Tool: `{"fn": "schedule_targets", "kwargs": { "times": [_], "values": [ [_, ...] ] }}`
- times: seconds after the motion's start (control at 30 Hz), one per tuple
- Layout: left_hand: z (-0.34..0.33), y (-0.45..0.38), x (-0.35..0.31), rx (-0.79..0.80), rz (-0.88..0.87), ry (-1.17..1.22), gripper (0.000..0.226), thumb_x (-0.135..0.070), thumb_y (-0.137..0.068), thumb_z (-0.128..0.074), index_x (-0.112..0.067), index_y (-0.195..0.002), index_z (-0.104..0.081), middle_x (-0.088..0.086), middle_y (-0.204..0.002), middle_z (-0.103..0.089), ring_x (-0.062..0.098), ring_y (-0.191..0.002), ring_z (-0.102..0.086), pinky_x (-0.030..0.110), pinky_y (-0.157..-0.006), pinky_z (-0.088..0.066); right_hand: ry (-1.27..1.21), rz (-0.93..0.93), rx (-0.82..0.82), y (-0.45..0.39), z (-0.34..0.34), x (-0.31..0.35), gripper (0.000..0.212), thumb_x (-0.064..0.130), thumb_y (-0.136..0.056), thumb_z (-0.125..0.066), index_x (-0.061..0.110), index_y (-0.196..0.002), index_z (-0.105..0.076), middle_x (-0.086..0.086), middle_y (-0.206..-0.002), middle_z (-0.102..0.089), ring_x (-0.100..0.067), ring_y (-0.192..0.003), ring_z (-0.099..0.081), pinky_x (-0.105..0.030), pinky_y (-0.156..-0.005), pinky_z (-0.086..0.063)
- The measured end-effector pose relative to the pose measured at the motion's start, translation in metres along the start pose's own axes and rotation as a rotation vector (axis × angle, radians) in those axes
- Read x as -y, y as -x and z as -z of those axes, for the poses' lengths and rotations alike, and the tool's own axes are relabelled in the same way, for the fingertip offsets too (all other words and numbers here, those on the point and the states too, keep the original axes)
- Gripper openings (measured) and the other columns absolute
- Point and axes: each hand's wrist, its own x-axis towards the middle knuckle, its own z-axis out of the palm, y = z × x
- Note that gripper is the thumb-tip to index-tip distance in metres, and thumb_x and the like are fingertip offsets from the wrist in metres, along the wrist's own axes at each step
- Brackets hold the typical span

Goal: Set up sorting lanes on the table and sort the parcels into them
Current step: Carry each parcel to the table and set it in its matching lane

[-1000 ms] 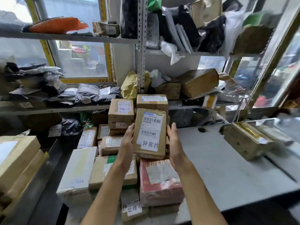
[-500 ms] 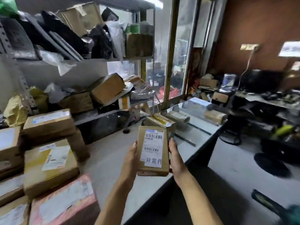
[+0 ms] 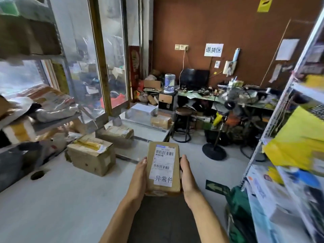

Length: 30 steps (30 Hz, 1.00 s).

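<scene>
While the left hand (image 3: 140,174) and right hand (image 3: 187,172) press flat against its two long sides, fingers straight, the small parcel (image 3: 164,170) hangs just past the grey table's (image 3: 61,199) near edge, label up. It looks light and rigid: plain brown cardboard, square-cornered, with a smooth white barcode label. That tape may be slick; gripping the cardboard flanks seems safest. Beyond it on the table sits a dented taped carton (image 3: 91,157).
</scene>
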Motion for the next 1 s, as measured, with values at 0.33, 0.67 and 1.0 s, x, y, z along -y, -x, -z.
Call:
{"fn": "schedule_targets", "kwargs": {
  "times": [0.33, 0.67, 1.0],
  "values": [
    [-0.043, -0.222, 0.002, 0.024, 0.047, -0.035, 0.053, -0.057, -0.099, -0.042, -0.020, -0.130, -0.062, 0.010, -0.119, -0.073, 0.030, -0.110, -0.070, 0.057, -0.103, -0.048, -0.004, -0.033, -0.126, -0.180, 0.066, 0.053, 0.066, 0.071, -0.101, -0.020, 0.035, -0.141, -0.059, 0.003, -0.130, -0.071, -0.016, -0.117, -0.069, -0.045, -0.105, -0.053],
    [-0.088, -0.375, 0.022, 0.115, 0.132, -0.105, 0.074, -0.078, -0.079, -0.045, -0.032, -0.136, -0.056, -0.003, -0.124, -0.071, 0.019, -0.116, -0.067, 0.052, -0.105, -0.048, 0.009, -0.116, -0.206, -0.313, 0.139, 0.074, 0.066, 0.071, -0.101, -0.015, 0.040, -0.133, -0.063, 0.008, -0.118, -0.076, -0.011, -0.102, -0.074, -0.030, -0.081, -0.062],
    [-0.155, -0.566, 0.024, -0.004, 0.191, -0.240, 0.087, -0.085, -0.070, -0.040, -0.030, -0.136, -0.055, -0.002, -0.119, -0.072, 0.019, -0.110, -0.068, 0.051, -0.103, -0.048, -0.007, -0.119, -0.091, -0.509, 0.239, 0.109, 0.070, 0.070, -0.101, -0.013, 0.035, -0.137, -0.062, 0.000, -0.129, -0.071, -0.017, -0.110, -0.071, -0.039, -0.094, -0.060]
  ]
}}
